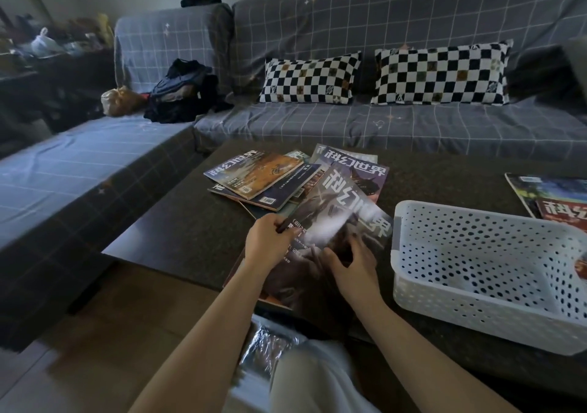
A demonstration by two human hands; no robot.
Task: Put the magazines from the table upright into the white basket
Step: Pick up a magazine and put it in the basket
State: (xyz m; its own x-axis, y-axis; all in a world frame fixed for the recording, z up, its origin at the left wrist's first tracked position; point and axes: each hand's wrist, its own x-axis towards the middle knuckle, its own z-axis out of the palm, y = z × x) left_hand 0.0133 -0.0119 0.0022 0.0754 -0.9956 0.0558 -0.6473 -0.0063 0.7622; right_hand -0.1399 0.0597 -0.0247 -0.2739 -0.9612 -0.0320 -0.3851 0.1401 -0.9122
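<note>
— Two hands on one magazine (330, 231)?
— Yes. The left hand (270, 242) pinches its left edge; the right hand (352, 261) lies on the cover, fingers curled, though I cannot tell whether it grips.
— Where's the rest?
— A loose pile of magazines (266, 179) at twelve o'clock on the desk (190, 222). The white basket (482, 273) sits at three o'clock, two more magazines (552, 196) beyond it.

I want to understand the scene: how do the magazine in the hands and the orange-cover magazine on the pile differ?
The grey-cover magazine is held by the left hand and right hand; the orange-cover magazine lies untouched on the pile. The grey-cover magazine is nearer the white basket. Both carry a similar large title.
</note>
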